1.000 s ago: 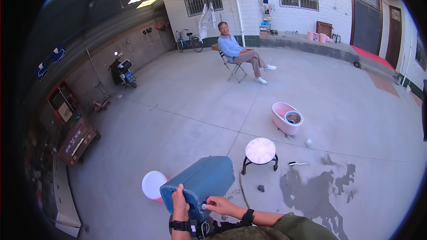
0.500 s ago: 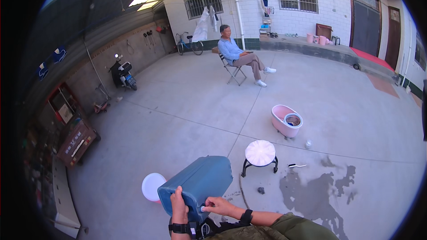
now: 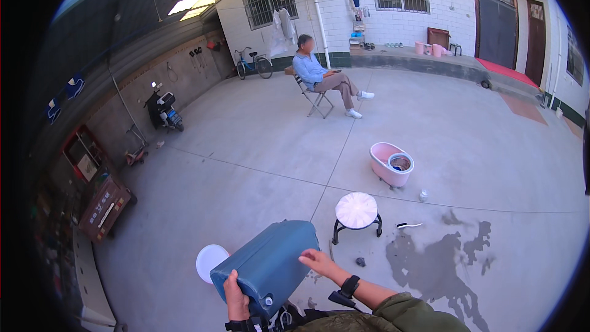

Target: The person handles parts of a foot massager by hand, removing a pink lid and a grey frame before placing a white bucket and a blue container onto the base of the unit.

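Observation:
A large blue plastic jerrycan (image 3: pixel 273 261) lies tilted in front of me, its capped end toward me. My left hand (image 3: pixel 235 298) grips it at the near left edge, thumb up along the end face and the other fingers partly hidden. A small white cap (image 3: pixel 268 301) shows on the near end, to the right of that hand. My right hand (image 3: pixel 316 262) is off the cap, beside the can's right side, holding nothing I can see, with its fingers loosely apart. Whether its fingertips touch the can I cannot tell.
A round stool with a pale cover (image 3: pixel 356 210) stands ahead right. Beyond it are a pink mop bucket (image 3: pixel 391 164), a small jar (image 3: pixel 423 195) and a brush (image 3: pixel 409 225). A white basin (image 3: pixel 212 263) sits left of the can. Someone sits on a folding chair (image 3: pixel 316 99) farther off.
My right hand has let go of the white cap and moved up and right along the can. The jerrycan has turned slightly, and my left hand has shifted a little down and left with it.

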The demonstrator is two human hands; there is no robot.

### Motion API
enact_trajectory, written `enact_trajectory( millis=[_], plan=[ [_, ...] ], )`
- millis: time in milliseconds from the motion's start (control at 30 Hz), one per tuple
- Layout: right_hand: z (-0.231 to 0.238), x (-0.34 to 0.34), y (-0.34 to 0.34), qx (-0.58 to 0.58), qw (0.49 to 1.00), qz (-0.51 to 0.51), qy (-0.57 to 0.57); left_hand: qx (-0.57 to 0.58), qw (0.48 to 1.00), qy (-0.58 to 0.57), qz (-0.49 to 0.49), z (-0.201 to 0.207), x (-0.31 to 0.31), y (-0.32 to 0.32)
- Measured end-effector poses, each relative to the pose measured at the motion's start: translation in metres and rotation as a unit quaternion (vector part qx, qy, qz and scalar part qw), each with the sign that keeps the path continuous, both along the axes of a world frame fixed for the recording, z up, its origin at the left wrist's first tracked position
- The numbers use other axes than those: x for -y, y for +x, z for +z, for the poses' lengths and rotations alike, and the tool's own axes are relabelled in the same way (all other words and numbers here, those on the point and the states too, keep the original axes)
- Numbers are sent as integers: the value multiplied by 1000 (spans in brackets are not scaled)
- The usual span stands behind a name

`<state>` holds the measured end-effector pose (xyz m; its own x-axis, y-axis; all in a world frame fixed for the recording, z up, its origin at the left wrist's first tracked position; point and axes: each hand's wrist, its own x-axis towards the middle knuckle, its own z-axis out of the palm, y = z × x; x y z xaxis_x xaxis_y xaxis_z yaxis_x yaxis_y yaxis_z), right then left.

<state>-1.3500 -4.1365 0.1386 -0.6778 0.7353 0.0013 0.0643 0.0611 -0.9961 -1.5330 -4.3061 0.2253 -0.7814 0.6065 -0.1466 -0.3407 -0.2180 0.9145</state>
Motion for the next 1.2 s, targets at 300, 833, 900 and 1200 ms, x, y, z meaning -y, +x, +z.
enact_trajectory(
  millis=[300,833,900,1200],
  plan=[
    [-106,-113,14,52,952,-300,24,-47,994,16,-99,47,19,15],
    [-78,-58,10,-105,941,-134,-291,-210,940,-120,-239,110,29,17],
    [-80,-51,11,-123,933,-132,-310,-217,936,-119,-253,114,26,19],
    [-48,-21,34,-178,891,-161,-386,-243,913,-162,-284,122,14,29]
  ],
)
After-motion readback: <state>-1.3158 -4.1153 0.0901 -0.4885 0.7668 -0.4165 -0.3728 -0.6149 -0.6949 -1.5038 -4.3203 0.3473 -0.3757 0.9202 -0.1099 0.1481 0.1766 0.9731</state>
